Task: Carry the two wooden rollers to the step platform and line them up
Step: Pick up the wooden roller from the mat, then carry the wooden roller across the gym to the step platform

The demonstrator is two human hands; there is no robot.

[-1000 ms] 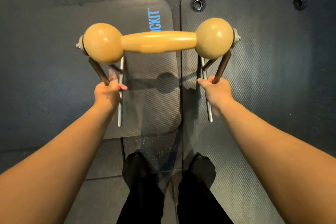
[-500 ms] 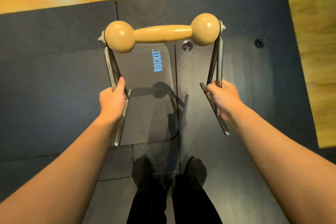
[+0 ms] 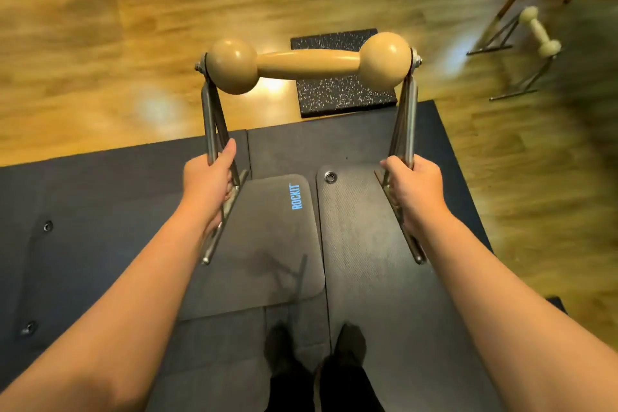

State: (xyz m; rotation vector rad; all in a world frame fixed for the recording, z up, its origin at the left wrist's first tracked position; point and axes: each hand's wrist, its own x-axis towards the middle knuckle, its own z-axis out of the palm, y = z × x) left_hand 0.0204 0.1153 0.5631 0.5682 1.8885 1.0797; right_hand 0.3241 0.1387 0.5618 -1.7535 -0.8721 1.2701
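your left hand (image 3: 208, 182) and right hand (image 3: 414, 184) reach forward with arms nearly straight, each clenched round a steel leg of the metal stand (image 3: 405, 117), thumbs pointing toward 12 o'clock. the wooden roller (image 3: 307, 63) sits across the stand's top at 12 o'clock, held in the air: two tan balls joined by a thick handle, glossy. behind it lies a speckled black pad (image 3: 344, 95). a second, paler roller (image 3: 540, 32) stands at 2 o'clock on the wood floor (image 3: 100, 60).

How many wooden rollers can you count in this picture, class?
2. One roller is held up in front by its metal frame, left hand and right hand gripping the sides. A paler roller stands on the wood floor at far right. Others may lie outside the view.
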